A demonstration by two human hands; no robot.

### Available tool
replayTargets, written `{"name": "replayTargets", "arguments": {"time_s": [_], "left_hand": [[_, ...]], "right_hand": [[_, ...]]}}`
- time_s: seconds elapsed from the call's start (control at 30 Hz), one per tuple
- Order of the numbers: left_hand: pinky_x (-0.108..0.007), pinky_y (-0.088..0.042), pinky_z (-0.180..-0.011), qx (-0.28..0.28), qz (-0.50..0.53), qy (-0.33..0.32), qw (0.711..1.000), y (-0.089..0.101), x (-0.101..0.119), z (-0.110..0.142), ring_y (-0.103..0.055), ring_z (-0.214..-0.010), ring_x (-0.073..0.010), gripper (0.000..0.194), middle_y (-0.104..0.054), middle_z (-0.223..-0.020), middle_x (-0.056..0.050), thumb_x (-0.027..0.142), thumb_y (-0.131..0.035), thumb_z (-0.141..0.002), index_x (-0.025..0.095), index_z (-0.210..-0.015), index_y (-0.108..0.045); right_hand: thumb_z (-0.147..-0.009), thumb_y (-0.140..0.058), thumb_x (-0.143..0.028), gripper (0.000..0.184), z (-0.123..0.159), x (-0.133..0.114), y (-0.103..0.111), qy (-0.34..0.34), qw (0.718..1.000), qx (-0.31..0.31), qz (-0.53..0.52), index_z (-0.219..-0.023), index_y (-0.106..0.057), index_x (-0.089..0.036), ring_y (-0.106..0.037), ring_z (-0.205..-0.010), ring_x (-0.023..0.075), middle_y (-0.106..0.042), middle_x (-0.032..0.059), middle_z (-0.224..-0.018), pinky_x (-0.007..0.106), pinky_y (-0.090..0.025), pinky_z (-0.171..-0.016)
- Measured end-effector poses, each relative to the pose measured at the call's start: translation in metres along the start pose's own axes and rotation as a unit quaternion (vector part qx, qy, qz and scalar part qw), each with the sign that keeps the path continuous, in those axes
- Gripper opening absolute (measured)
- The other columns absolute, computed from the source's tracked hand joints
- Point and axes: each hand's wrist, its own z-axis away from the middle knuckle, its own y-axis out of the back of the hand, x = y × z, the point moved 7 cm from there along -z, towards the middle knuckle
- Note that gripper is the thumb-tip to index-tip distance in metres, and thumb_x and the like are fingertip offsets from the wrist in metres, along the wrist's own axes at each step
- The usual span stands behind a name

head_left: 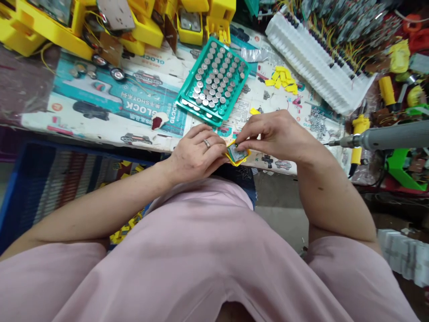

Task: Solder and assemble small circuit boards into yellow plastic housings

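Near the table's front edge, my left hand point(200, 154) grips a small yellow plastic housing point(237, 162) by its left side. A grey-green plate or board point(237, 153) sits inside the housing. From the right, my right hand point(273, 134) reaches over it, thumb and forefinger pinched at the housing's upper edge. A tiny dark piece shows at those fingertips, too small to name. Just beyond the hands lies a green tray point(231, 96) with rows of silver button cells point(214, 80). A small yellow piece point(255, 111) lies behind my right hand.
Small yellow pieces point(283, 79) lie near a white foam rack point(311, 62) holding wired parts. An electric screwdriver point(378, 137) points in from the right. Yellow housings point(144, 27) crowd the back left. Below the table's left side stands a blue crate point(20, 201).
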Motion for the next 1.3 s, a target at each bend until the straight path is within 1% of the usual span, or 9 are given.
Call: {"name": "replayTargets", "arguments": {"time_s": [0.13, 0.23, 0.3, 0.4, 0.5, 0.7, 0.9, 1.1, 1.3], "left_hand": [[-0.037, -0.052, -0.091, -0.009, 0.003, 0.006, 1.000, -0.002, -0.002, 0.000, -0.066, -0.085, -0.0168, 0.009, -0.072, -0.094, 0.001, 0.033, -0.056, -0.096, 0.024, -0.098, -0.054], [-0.038, -0.052, -0.092, -0.011, 0.009, 0.012, 1.000, -0.001, -0.002, 0.001, -0.067, -0.086, -0.0180, 0.014, -0.072, -0.094, 0.000, 0.034, -0.056, -0.096, 0.024, -0.105, -0.056], [-0.040, -0.051, -0.095, -0.021, -0.004, 0.031, 0.999, 0.001, -0.001, 0.001, -0.066, -0.092, -0.0203, 0.033, -0.073, -0.102, -0.004, 0.045, -0.056, -0.095, 0.023, -0.120, -0.054], [-0.046, -0.046, -0.100, -0.061, -0.029, 0.091, 0.994, -0.003, 0.001, 0.001, -0.064, -0.104, -0.0265, 0.070, -0.069, -0.121, -0.010, 0.066, -0.054, -0.089, 0.022, -0.142, -0.044], [-0.047, -0.045, -0.096, -0.072, -0.040, 0.116, 0.990, -0.009, 0.008, -0.002, -0.063, -0.107, -0.0300, 0.084, -0.066, -0.124, -0.014, 0.074, -0.052, -0.086, 0.020, -0.150, -0.036], [-0.041, -0.044, -0.092, -0.007, -0.027, 0.089, 0.996, -0.009, 0.016, -0.006, -0.065, -0.098, -0.0260, 0.082, -0.071, -0.116, -0.010, 0.049, -0.056, -0.094, 0.017, -0.158, -0.017], [-0.041, -0.047, -0.094, 0.007, 0.010, 0.072, 0.997, -0.002, 0.012, -0.003, -0.068, -0.100, -0.0257, 0.083, -0.073, -0.115, -0.012, 0.040, -0.062, -0.093, 0.014, -0.158, -0.017], [-0.040, -0.050, -0.095, 0.017, 0.031, 0.083, 0.996, -0.001, 0.010, 0.000, -0.070, -0.099, -0.0240, 0.068, -0.074, -0.114, -0.012, 0.034, -0.065, -0.092, 0.012, -0.148, -0.034], [-0.043, -0.053, -0.095, 0.001, 0.038, 0.085, 0.996, -0.002, 0.008, 0.001, -0.071, -0.101, -0.0237, 0.042, -0.075, -0.112, -0.009, 0.034, -0.064, -0.092, 0.017, -0.129, -0.051]], "right_hand": [[-0.091, -0.066, -0.043, 0.022, -0.006, 0.000, 0.000, 0.027, 0.999, -0.040, 0.000, -0.090, -0.080, -0.027, -0.067, -0.079, 0.0160, -0.074, 0.0017, -0.085, 0.030, -0.049, -0.073], [-0.092, -0.064, -0.040, 0.020, -0.004, -0.001, -0.001, 0.035, 0.999, -0.028, 0.022, -0.092, -0.079, -0.027, -0.066, -0.081, 0.0157, -0.073, 0.0018, -0.088, 0.030, -0.050, -0.074], [-0.092, -0.065, -0.035, 0.017, 0.000, -0.004, -0.001, 0.037, 0.998, 0.009, 0.047, -0.093, -0.078, -0.026, -0.066, -0.083, 0.0155, -0.073, 0.0026, -0.094, 0.029, -0.050, -0.075], [-0.092, -0.065, -0.031, 0.014, 0.012, -0.009, -0.001, 0.034, 0.994, 0.067, 0.078, -0.096, -0.077, -0.024, -0.067, -0.089, 0.0166, -0.072, 0.0036, -0.099, 0.029, -0.051, -0.077], [-0.094, -0.062, -0.034, 0.017, 0.025, -0.015, -0.006, 0.030, 0.990, 0.098, 0.098, -0.099, -0.076, -0.025, -0.068, -0.097, 0.0185, -0.073, 0.0045, -0.103, 0.031, -0.053, -0.084], [-0.094, -0.064, -0.037, 0.026, 0.043, -0.021, -0.016, 0.018, 0.981, 0.142, 0.132, -0.115, -0.071, -0.025, -0.066, -0.110, 0.0229, -0.073, 0.0070, -0.120, 0.040, -0.051, -0.096], [-0.094, -0.063, -0.040, 0.025, 0.039, -0.016, -0.019, 0.055, 0.979, 0.126, 0.147, -0.112, -0.071, -0.025, -0.067, -0.106, 0.0217, -0.075, 0.0051, -0.113, 0.039, -0.051, -0.093], [-0.096, -0.062, -0.035, 0.014, 0.043, -0.024, -0.023, 0.078, 0.956, 0.156, 0.237, -0.103, -0.071, -0.028, -0.064, -0.111, 0.0213, -0.076, 0.0013, -0.113, 0.041, -0.046, -0.096], [-0.095, -0.063, -0.030, 0.013, 0.052, -0.038, -0.031, 0.051, 0.928, 0.207, 0.304, -0.106, -0.070, -0.028, -0.060, -0.108, 0.0221, -0.074, 0.0036, -0.116, 0.041, -0.044, -0.094]]}}
